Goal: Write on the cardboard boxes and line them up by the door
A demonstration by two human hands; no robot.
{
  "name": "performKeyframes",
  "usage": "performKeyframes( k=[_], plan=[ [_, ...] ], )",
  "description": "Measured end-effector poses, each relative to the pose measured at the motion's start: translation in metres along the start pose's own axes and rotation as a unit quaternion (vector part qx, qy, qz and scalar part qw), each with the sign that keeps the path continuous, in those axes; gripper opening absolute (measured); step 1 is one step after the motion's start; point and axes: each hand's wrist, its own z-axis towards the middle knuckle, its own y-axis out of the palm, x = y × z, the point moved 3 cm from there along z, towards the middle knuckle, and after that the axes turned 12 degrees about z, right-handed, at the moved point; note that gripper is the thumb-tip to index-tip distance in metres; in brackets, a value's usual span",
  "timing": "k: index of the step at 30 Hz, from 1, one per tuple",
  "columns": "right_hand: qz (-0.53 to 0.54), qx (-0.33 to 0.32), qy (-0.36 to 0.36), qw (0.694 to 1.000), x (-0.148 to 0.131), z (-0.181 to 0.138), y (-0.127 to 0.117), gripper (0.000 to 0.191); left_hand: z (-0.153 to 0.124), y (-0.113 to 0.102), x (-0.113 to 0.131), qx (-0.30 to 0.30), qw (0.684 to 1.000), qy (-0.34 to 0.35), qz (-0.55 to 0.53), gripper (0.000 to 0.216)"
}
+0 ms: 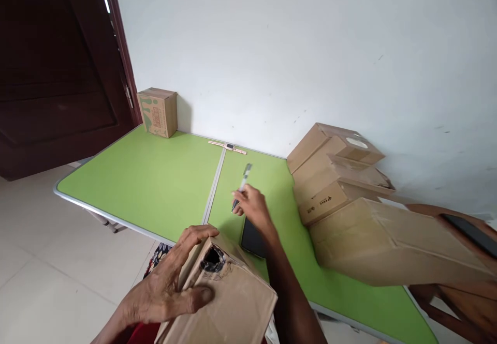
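A brown cardboard box (236, 302) stands tilted in front of me at the near table edge, with a ragged, dark-rimmed hole near its upper corner. My left hand (174, 282) grips that box, thumb on the holed face and fingers over its top edge. Beyond the box, my right hand (250, 205) is closed around a pen (244, 176) with a light barrel and a dark end. It is held above the green table (147, 178), apart from the box. Under my right forearm lies a dark flat device (252, 238), partly hidden.
A small printed carton (157, 112) stands at the far left corner. A watch-like strap (229, 147) lies by the wall. Several cardboard boxes (341, 230) crowd the table's right side. A wooden chair (430, 214) with a dark flat object (471, 234) is farther right.
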Motion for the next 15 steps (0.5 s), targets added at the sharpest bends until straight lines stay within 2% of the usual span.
performKeyframes(
  k=[3, 6, 11, 15],
  plan=[
    [-0.079, -0.009, 0.051, 0.996, 0.025, 0.026, 0.026, 0.021, 0.0, -0.002, 0.0, 0.002, 1.0, 0.001, -0.004, 0.081],
    [-0.141, -0.015, 0.079, 0.987, 0.036, 0.031, 0.04, 0.032, 0.0, -0.003, -0.002, 0.004, 1.0, -0.001, -0.011, 0.079],
    [-0.225, 0.004, 0.078, 0.971, 0.03, 0.028, 0.038, 0.036, -0.004, -0.002, -0.009, -0.001, 1.0, -0.019, -0.015, 0.073],
    [-0.288, 0.048, 0.064, 0.954, 0.03, 0.003, 0.024, 0.031, -0.009, -0.002, -0.015, 0.001, 0.999, -0.039, -0.005, 0.071]
  ],
)
